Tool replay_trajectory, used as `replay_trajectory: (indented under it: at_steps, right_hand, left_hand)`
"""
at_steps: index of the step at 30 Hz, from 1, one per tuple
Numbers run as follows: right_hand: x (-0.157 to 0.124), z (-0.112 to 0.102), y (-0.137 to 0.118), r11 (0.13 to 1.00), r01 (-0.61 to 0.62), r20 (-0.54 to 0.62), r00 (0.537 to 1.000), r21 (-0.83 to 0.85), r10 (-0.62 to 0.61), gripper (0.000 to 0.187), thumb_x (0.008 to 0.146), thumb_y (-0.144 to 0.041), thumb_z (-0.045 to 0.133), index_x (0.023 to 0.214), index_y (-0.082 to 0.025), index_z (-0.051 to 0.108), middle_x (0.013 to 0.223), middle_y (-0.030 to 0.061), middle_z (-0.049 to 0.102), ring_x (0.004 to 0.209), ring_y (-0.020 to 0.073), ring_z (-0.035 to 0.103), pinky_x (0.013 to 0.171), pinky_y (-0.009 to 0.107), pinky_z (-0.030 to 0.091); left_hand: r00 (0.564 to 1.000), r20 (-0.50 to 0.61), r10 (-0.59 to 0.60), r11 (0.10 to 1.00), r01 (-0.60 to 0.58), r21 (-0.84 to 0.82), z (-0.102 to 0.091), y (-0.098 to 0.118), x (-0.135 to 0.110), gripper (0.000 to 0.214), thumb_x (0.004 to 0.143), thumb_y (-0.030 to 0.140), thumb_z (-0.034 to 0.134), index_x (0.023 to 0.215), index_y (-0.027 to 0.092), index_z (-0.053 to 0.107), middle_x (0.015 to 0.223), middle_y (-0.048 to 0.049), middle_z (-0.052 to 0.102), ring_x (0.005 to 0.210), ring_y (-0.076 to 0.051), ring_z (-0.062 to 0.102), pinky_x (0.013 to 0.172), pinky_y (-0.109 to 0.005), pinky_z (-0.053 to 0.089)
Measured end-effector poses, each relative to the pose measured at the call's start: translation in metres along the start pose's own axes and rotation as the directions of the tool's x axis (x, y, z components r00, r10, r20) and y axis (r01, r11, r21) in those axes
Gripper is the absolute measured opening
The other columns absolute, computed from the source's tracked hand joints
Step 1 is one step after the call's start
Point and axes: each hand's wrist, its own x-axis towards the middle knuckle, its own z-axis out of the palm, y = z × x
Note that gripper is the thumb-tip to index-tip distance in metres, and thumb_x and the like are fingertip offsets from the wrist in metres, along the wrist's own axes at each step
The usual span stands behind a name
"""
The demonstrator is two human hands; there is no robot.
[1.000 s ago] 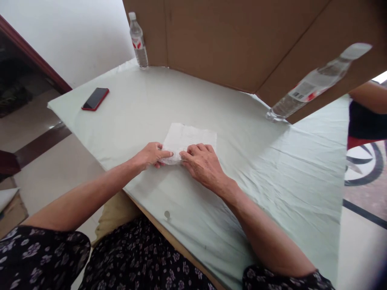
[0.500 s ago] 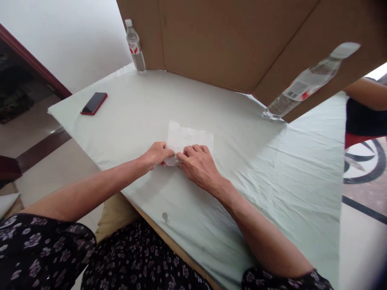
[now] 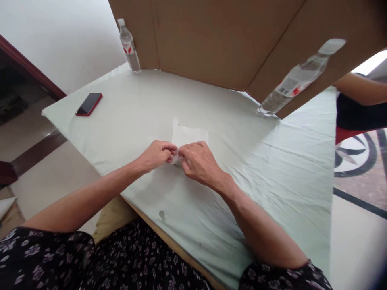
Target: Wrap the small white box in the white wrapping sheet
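A thin white sheet [image 3: 191, 134] lies on the pale green tablecloth in front of me; whether it is tissue or thin plastic, I cannot tell. Its near edge is bunched and looks slightly see-through. My left hand [image 3: 160, 155] pinches the near left part between thumb and curled fingers. Close beside it, almost touching, my right hand [image 3: 198, 161] grips the same gathered edge with bent fingers. The knuckles of my right hand cover the sheet's near right part.
A phone in a red case [image 3: 89, 104] rests at the far left of the table. Two water bottles, one at the back left [image 3: 129, 46] and one at the right [image 3: 298, 82], stand against a cardboard panel [image 3: 205, 36]. Another person's arm [image 3: 359, 89] shows beyond the panel.
Both hands have come closer together, and the fingers of my right hand have curled in more. The sheet's near edge is gathered further, and less of its right side shows.
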Motion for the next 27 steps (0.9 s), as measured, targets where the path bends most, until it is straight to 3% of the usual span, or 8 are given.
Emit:
replay_trajectory:
  at_steps: [4, 6, 8, 11, 15, 20, 24, 27]
  right_hand:
    - [-0.008, -0.009, 0.018, 0.98, -0.028, -0.167, 0.984, 0.199, 0.063, 0.019, 0.084, -0.013, 0.052, 0.092, -0.02, 0.069, 0.096, 0.006, 0.077, 0.095, 0.0234, 0.067, 0.093, 0.039, 0.04]
    - [-0.02, -0.017, 0.033, 0.957, -0.136, -0.268, 0.941, 0.255, 0.205, 0.014, 0.087, -0.021, 0.056, 0.092, -0.02, 0.069, 0.099, 0.0067, 0.076, 0.096, 0.0239, 0.067, 0.09, 0.039, 0.043]
    - [-0.037, -0.022, 0.05, 0.907, -0.295, -0.233, 0.899, 0.302, 0.37, 0.013, 0.086, -0.027, 0.059, 0.09, -0.019, 0.069, 0.09, 0.0063, 0.075, 0.082, 0.0214, 0.067, 0.079, 0.036, 0.047]
    - [-0.064, -0.018, 0.066, 0.767, -0.505, 0.027, 0.841, 0.396, 0.54, 0.026, 0.082, -0.039, 0.068, 0.097, -0.017, 0.069, 0.085, 0.0066, 0.073, 0.068, 0.0187, 0.067, 0.067, 0.032, 0.05]
    - [-0.077, 0.0, 0.06, 0.506, -0.647, 0.265, 0.728, 0.571, 0.632, 0.072, 0.083, -0.054, 0.069, 0.141, -0.014, 0.052, 0.102, 0.0123, 0.072, 0.068, 0.0194, 0.071, 0.052, 0.028, 0.052]
    - [-0.052, 0.012, 0.042, 0.535, -0.605, 0.201, 0.752, 0.59, 0.628, 0.096, 0.078, -0.053, 0.074, 0.156, -0.015, 0.033, 0.098, 0.0129, 0.071, 0.058, 0.018, 0.065, 0.05, 0.029, 0.051]
    - [-0.031, 0.022, 0.039, 0.459, -0.596, 0.173, 0.715, 0.659, 0.678, 0.105, 0.076, -0.053, 0.074, 0.16, -0.014, 0.025, 0.113, 0.0192, 0.068, 0.067, 0.0214, 0.065, 0.048, 0.032, 0.05]
    - [-0.024, 0.033, 0.038, 0.481, -0.517, 0.082, 0.736, 0.708, 0.671, 0.103, 0.075, -0.048, 0.07, 0.159, -0.013, 0.023, 0.103, 0.0131, 0.068, 0.071, 0.0217, 0.062, 0.05, 0.031, 0.049]
  left_hand:
    - [0.916, -0.015, 0.401, 0.787, -0.336, 0.518, 0.014, -0.014, 0.0, 0.02, 0.081, 0.019, 0.056, 0.09, 0.017, 0.074, 0.087, -0.0056, 0.068, 0.082, -0.018, 0.062, 0.081, -0.035, 0.053]
    - [0.848, -0.019, 0.529, 0.661, -0.398, 0.636, 0.019, -0.019, 0.001, 0.019, 0.087, 0.021, 0.056, 0.091, 0.017, 0.074, 0.101, -0.0108, 0.068, 0.093, -0.022, 0.062, 0.086, -0.037, 0.053]
    - [0.804, 0.016, 0.595, 0.586, -0.447, 0.676, 0.02, -0.023, 0.001, 0.018, 0.09, 0.02, 0.054, 0.092, 0.016, 0.072, 0.111, -0.0135, 0.067, 0.102, -0.024, 0.062, 0.089, -0.037, 0.052]
    - [0.804, 0.072, 0.59, 0.57, -0.478, 0.668, 0.021, -0.025, 0.0, 0.017, 0.091, 0.016, 0.053, 0.097, 0.017, 0.069, 0.104, -0.011, 0.069, 0.101, -0.023, 0.063, 0.087, -0.036, 0.053]
    - [0.822, 0.051, 0.567, 0.583, -0.445, 0.68, 0.024, -0.025, -0.002, 0.016, 0.09, 0.014, 0.052, 0.097, 0.017, 0.067, 0.103, -0.0101, 0.069, 0.101, -0.024, 0.062, 0.086, -0.037, 0.053]
    - [0.826, 0.062, 0.561, 0.569, -0.439, 0.696, 0.024, -0.024, -0.002, 0.017, 0.09, 0.014, 0.053, 0.098, 0.017, 0.068, 0.105, -0.0106, 0.069, 0.102, -0.025, 0.062, 0.089, -0.039, 0.052]
    - [0.809, 0.106, 0.579, 0.525, -0.469, 0.71, 0.021, -0.024, 0.0, 0.016, 0.091, 0.016, 0.053, 0.097, 0.018, 0.068, 0.101, -0.0092, 0.07, 0.096, -0.025, 0.06, 0.087, -0.039, 0.052]
    - [0.805, 0.12, 0.58, 0.516, -0.478, 0.71, 0.019, -0.025, 0.002, 0.017, 0.09, 0.015, 0.054, 0.097, 0.018, 0.069, 0.101, -0.0088, 0.069, 0.097, -0.025, 0.06, 0.086, -0.038, 0.052]
